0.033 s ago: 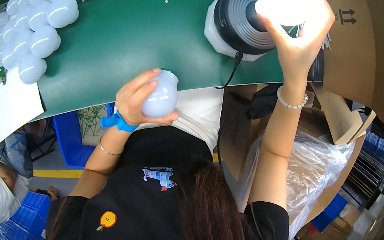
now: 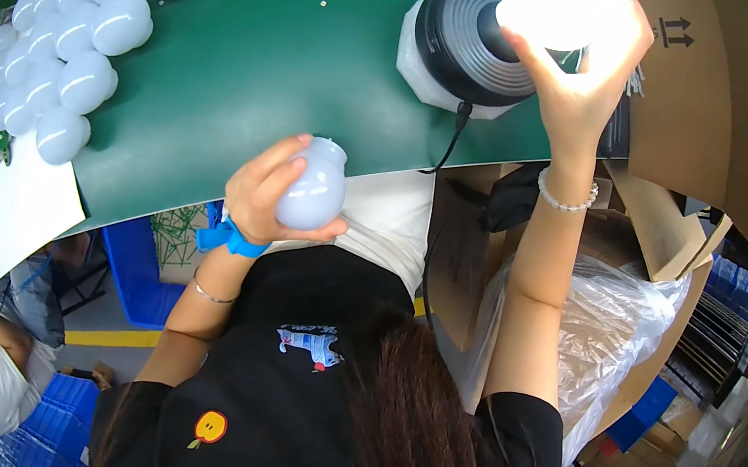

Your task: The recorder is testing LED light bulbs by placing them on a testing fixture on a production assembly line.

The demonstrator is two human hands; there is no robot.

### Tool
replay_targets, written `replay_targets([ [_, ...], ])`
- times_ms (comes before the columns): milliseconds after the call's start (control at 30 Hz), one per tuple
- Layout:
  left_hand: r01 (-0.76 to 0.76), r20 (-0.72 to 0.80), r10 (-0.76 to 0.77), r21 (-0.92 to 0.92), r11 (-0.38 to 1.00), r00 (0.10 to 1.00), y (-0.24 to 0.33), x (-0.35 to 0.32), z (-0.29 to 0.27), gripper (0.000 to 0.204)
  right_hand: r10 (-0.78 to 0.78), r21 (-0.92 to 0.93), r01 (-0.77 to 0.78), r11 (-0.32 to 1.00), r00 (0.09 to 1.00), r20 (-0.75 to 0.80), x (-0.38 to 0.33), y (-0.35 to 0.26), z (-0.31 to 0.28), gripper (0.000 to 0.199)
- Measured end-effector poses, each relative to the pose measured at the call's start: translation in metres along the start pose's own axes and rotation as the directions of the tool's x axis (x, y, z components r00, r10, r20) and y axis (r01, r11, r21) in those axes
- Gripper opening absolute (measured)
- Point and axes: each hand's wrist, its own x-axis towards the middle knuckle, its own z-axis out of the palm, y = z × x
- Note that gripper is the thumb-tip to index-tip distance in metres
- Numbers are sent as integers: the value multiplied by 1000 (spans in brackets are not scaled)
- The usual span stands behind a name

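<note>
With noon straight ahead of the torso, I begin nearest, just shy of 12 o'clock: the left hand grasps a frosted globe, fingers curled over its outer side, thumb along the near side, the neck pointing away. I would keep that grip light and the neck free of fingers; the globe looks smooth enough to slip, and the edge of the green table is right beside it.

Farther out, at 1 o'clock, the right hand grasps a glowing globe, thumb low on the near side. It overlaps the hub of the black ringed unit; from here I cannot tell whether they touch. I judge it best to hold this globe steady and level, wrist loose, without pressing sideways, and to keep the forearm off the black cable at half past twelve.

Between 10 and 11 o'clock, clustered white globes sit well apart, so I'd leave that side undisturbed.
</note>
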Motion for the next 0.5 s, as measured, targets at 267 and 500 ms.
replay_targets([
  [267, -6, -12, 7, 28, 1000, 1000, 0, -1, 1, 84, 256, 92, -263, 960, 963, 81, -1, -11, -15, 61],
  [500, -16, 16, 16, 2, 1000, 1000, 1, 3, 0, 85, -44, -151, 57, 987, 995, 86, -11, -3, -24, 70],
])
